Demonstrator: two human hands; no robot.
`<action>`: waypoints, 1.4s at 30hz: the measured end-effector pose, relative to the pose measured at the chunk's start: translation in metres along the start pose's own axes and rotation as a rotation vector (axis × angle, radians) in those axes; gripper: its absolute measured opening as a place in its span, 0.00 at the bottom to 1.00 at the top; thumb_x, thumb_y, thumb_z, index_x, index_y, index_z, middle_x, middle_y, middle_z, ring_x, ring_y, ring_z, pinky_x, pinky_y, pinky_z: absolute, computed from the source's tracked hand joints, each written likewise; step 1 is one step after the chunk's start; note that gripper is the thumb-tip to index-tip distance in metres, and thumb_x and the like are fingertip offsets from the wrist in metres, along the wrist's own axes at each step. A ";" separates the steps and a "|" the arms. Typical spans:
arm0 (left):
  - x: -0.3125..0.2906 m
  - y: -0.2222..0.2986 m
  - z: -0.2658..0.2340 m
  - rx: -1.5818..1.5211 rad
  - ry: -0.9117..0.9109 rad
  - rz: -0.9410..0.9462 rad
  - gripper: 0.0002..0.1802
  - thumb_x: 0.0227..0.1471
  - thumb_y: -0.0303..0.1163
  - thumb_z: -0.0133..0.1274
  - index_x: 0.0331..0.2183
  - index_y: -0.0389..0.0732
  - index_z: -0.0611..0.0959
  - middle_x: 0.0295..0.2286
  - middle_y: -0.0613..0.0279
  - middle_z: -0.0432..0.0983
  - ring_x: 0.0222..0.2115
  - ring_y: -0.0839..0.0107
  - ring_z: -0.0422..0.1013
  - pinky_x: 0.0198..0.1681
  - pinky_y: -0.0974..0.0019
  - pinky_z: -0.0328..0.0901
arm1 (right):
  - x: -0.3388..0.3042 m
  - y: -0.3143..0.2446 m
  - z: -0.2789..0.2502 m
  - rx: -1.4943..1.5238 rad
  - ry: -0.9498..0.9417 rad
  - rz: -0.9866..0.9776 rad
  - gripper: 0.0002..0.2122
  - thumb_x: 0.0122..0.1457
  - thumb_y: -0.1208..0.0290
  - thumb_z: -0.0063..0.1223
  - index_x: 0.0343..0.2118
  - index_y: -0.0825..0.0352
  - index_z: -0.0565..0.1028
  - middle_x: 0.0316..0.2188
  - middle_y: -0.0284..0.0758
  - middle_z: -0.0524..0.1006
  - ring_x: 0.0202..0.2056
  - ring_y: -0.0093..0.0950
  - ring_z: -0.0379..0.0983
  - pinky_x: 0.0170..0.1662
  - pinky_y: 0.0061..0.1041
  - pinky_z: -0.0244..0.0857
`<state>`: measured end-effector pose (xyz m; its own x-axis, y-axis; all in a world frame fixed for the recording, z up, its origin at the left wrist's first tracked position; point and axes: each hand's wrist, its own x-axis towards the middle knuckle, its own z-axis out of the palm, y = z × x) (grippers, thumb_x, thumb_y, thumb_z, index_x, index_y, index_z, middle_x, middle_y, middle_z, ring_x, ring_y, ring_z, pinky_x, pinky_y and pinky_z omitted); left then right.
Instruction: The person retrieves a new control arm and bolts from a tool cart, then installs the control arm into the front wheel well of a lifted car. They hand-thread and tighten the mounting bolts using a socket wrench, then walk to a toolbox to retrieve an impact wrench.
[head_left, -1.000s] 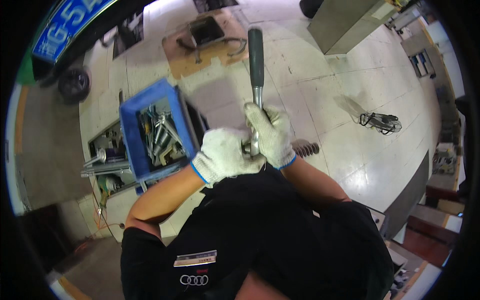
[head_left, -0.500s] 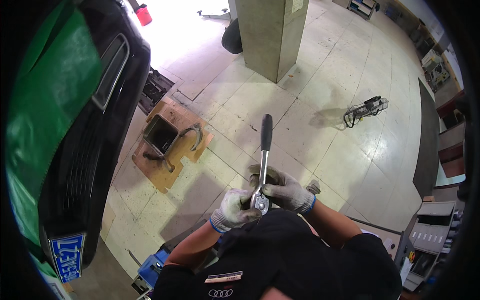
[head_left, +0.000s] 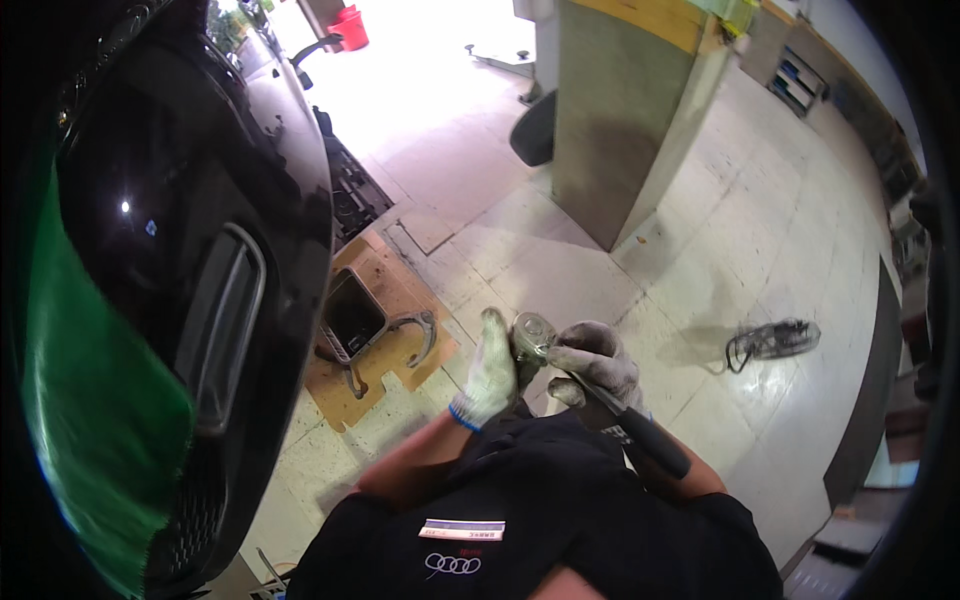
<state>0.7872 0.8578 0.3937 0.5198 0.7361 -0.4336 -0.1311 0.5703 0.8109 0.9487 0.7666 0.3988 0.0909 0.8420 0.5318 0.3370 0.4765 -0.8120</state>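
Black car body (head_left: pixel 170 250), glossy, fills everything off my left hand (head_left: pixel 492 372). Grey concrete pillar (head_left: pixel 625 110) ahead of both hands. Brown cardboard sheet (head_left: pixel 375 345) on the floor left of my left hand, carrying a dark square part (kind unclear). Angle grinder (head_left: pixel 775 338) lies well right of my right hand (head_left: pixel 597 362). Ratchet wrench (head_left: pixel 600 400): right hand grasps its handle, left hand cups its head (head_left: pixel 533 333); socket apparently seated, no fastener met yet, nothing obstructing.

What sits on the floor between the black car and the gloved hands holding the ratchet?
In the head view, a cardboard sheet lies there, carrying a dark boxy part and a curved metal piece.
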 end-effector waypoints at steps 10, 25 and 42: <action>0.142 0.139 -0.029 0.361 -0.602 0.255 0.55 0.55 0.81 0.22 0.33 0.38 0.81 0.17 0.68 0.70 0.16 0.75 0.62 0.20 0.69 0.57 | 0.209 0.177 -0.058 0.621 -0.710 0.605 0.31 0.65 0.43 0.55 0.50 0.73 0.79 0.36 0.36 0.82 0.31 0.25 0.78 0.36 0.24 0.73; 0.311 0.325 -0.039 1.302 1.072 0.775 0.19 0.57 0.49 0.63 0.28 0.42 0.84 0.20 0.55 0.77 0.23 0.55 0.77 0.25 0.59 0.69 | 0.570 0.258 0.020 -0.045 -1.311 0.123 0.17 0.67 0.66 0.55 0.52 0.73 0.75 0.34 0.45 0.84 0.35 0.39 0.84 0.40 0.35 0.77; 0.400 0.635 -0.109 1.369 2.011 0.662 0.19 0.60 0.46 0.59 0.26 0.41 0.83 0.21 0.54 0.78 0.24 0.53 0.77 0.28 0.57 0.70 | 0.883 0.281 0.163 0.490 -0.760 -1.280 0.15 0.50 0.60 0.73 0.37 0.55 0.78 0.23 0.33 0.70 0.25 0.33 0.72 0.30 0.37 0.69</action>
<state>0.8194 1.5541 0.6923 -0.4410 0.4045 0.8012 0.8716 0.4061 0.2747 0.9712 1.6849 0.6009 -0.5334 -0.3180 0.7838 -0.5220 0.8529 -0.0093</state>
